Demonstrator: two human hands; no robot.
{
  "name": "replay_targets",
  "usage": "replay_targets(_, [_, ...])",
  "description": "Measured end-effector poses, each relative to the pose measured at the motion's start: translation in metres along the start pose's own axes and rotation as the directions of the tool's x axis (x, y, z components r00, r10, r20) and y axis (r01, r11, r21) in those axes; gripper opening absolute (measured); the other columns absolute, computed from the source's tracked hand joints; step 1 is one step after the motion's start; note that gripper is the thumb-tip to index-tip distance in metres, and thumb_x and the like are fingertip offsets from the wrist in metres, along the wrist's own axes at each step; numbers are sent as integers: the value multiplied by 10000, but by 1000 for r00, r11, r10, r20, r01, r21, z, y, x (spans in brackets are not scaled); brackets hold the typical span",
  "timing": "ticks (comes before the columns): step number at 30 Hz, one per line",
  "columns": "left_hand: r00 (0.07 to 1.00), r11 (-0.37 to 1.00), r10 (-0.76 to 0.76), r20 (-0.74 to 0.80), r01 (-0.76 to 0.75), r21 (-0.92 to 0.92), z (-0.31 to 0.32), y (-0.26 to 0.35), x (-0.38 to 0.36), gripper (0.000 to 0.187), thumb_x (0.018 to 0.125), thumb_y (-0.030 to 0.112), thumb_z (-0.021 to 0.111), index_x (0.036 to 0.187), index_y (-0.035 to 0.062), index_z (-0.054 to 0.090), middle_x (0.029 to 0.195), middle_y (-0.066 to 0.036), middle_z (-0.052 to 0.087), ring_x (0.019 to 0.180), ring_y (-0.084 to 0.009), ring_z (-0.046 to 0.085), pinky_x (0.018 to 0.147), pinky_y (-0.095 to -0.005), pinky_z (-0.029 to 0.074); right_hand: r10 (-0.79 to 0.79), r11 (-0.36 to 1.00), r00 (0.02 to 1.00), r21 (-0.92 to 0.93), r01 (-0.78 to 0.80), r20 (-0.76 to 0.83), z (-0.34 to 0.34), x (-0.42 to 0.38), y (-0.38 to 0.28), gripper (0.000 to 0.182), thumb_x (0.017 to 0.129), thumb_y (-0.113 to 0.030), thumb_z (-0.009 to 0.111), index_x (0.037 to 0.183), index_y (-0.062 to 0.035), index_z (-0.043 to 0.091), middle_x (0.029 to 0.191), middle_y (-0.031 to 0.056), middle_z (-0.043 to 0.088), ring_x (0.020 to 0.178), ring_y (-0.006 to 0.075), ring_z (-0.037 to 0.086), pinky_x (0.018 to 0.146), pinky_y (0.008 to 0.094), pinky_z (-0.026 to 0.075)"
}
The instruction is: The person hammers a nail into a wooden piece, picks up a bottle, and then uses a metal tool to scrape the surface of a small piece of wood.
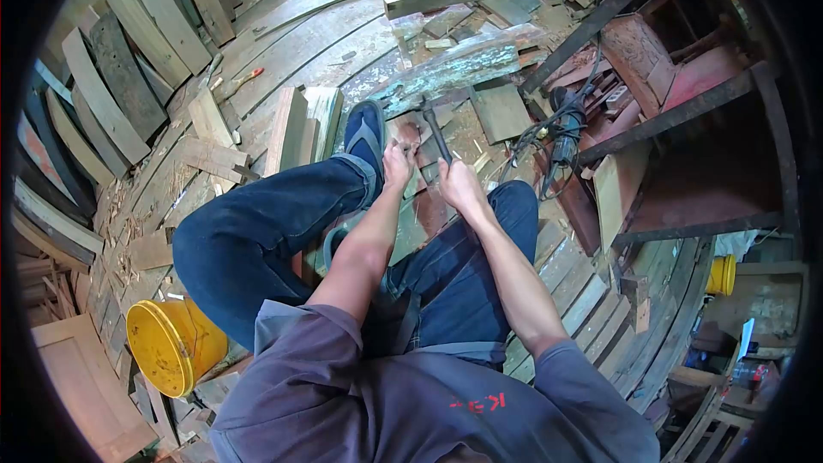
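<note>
In the head view my right hand (461,186) is wrapped round the dark handle of a hammer (436,133), whose head points up and away from me. Just left of it, my left hand (397,163) is closed in a pinch beside a reddish-brown piece of wood (406,131); what its fingers hold is too small to name. The hands are apart. A foot in a blue sock and grey sandal (365,130) rests close to my left hand, at the end of a bent leg in jeans.
A power tool (566,139) with a cable lies to the right, beside a dark frame (686,116). Upright blocks (286,130) stand left of the foot. A yellow bucket (163,347) sits lower left. Curved boards (129,77) lean at upper left. Wood scraps litter the floor.
</note>
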State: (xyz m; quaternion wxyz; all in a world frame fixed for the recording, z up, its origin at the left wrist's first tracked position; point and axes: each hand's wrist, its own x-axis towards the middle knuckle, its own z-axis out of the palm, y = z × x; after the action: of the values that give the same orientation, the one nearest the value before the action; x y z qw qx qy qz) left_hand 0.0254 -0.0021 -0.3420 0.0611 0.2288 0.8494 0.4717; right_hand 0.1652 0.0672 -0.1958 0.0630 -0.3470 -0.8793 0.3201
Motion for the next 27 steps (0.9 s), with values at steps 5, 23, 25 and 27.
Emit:
replay_targets(5, [995,996,84,-48,-83,23,6,-7,-2,182,829,115,694,937,-31,694,1070,-256,595,923,-445,626,804,-480,519,-41,989,999,144,45,-30,-37,-7,-36,491,991,-351,451,937,108,619,751,363,606,790,507,634,689,562,505])
replay_targets(23, [986,982,164,22,-165,86,0,-9,-6,269,765,98,740,1016,11,697,959,-209,576,847,-373,624,768,-433,518,143,336,905,841,-424,400,-24,-30,2,439,997,-485,461,753,-122,417,549,-45,334,360,66,312,298,270,331])
replay_targets(25, [988,986,139,61,-144,86,1,-12,0,300,758,87,737,1044,14,683,980,-199,578,872,-365,624,793,-428,522,126,268,898,857,-441,422,-24,-29,17,420,998,-478,466,771,-129,409,550,-44,331,365,67,310,298,269,328])
replay_targets(27, [988,988,129,88,-136,76,1,-14,0,293,760,81,733,1040,11,684,978,-199,579,882,-362,624,798,-428,519,127,203,878,855,-478,461,-20,-30,32,390,1002,-463,467,808,-130,404,548,-36,339,367,78,323,299,272,323])
